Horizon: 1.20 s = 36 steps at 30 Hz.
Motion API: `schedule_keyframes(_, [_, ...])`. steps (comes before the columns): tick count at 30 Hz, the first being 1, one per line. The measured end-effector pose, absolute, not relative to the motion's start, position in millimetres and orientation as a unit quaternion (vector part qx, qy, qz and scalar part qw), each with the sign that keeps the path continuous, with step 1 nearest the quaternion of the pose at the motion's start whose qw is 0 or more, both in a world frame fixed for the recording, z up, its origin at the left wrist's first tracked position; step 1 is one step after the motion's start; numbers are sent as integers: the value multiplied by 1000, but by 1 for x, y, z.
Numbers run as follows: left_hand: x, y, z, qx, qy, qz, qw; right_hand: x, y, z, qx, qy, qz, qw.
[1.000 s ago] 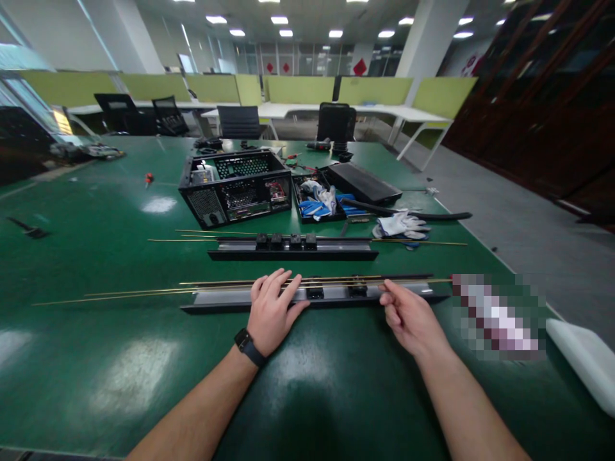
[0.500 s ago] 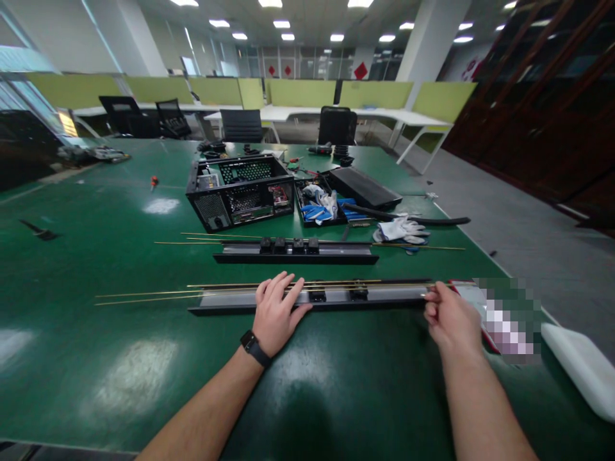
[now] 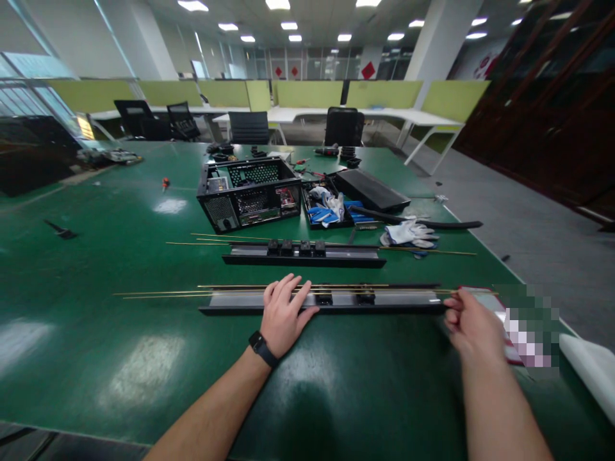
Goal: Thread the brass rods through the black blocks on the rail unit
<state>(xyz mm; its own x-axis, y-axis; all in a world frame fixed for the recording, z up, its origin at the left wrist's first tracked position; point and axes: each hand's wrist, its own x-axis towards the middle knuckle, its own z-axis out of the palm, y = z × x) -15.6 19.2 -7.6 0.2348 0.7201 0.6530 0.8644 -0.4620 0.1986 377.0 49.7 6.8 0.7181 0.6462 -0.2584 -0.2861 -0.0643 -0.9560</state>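
A long black rail (image 3: 394, 301) with small black blocks (image 3: 365, 296) lies across the green table (image 3: 120, 358) in front of me. Thin brass rods (image 3: 163, 294) run along it and stick out past its left end. My left hand (image 3: 286, 314) rests flat on the rail's middle, fingers spread over the rods. My right hand (image 3: 473, 325) is at the rail's right end, fingers pinched around the tips of the rods.
A second black rail (image 3: 302, 254) with several blocks and brass rods lies further back. Behind it stand an open computer case (image 3: 250, 195), a tray of tools (image 3: 329, 208), a black panel (image 3: 369, 189), white gloves (image 3: 408, 232) and a black hose (image 3: 432, 222). A white object (image 3: 590, 378) lies at right.
My right hand slid rightwards along the rail to its right end, and the brass rods shifted right with it, sticking out less on the left. My left hand stayed in place.
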Motion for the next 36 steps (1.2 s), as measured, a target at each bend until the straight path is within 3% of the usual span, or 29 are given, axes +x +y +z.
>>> schedule_keyframes(19, [-15,21,-7,-783,-508,-343,104,291,31,16,-569,-252,557,550])
schedule_keyframes(36, [-15,21,-11,-786,-506,-340,100,273,26,11,-572,-296,556,526])
